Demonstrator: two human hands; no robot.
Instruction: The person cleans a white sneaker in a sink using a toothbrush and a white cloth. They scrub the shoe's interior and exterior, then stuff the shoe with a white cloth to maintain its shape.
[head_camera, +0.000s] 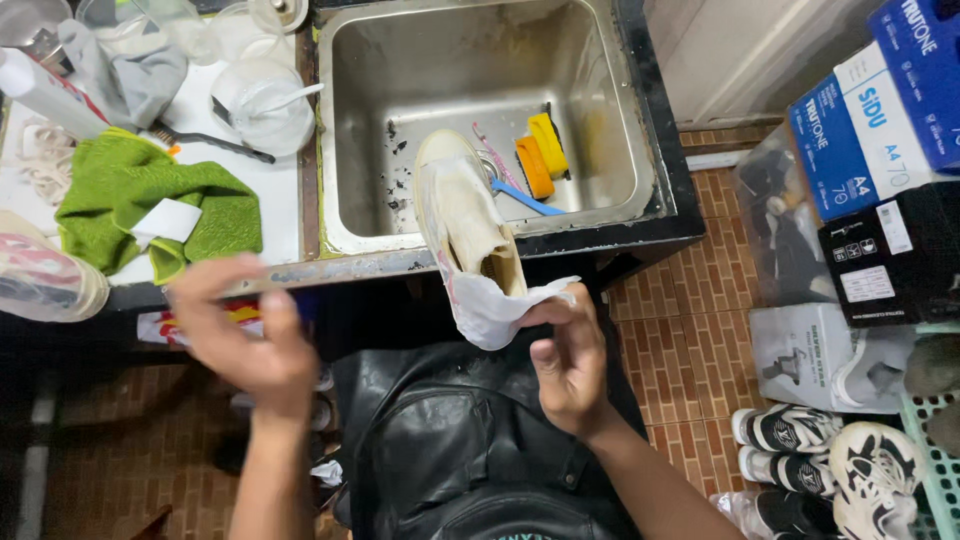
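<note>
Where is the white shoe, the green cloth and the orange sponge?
white shoe (462, 215), head view, on its upper side.
green cloth (115, 190), head view, on its middle fold.
orange sponge (534, 166), head view, on its top face.

A green cloth (130, 195) lies left of the steel sink (640, 110), orange and yellow sponges (540, 155) inside

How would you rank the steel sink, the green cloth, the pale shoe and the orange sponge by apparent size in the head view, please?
1. steel sink
2. green cloth
3. pale shoe, held by the right hand; it is nearer the camera, so its rank against the cloth is unsure
4. orange sponge
</note>
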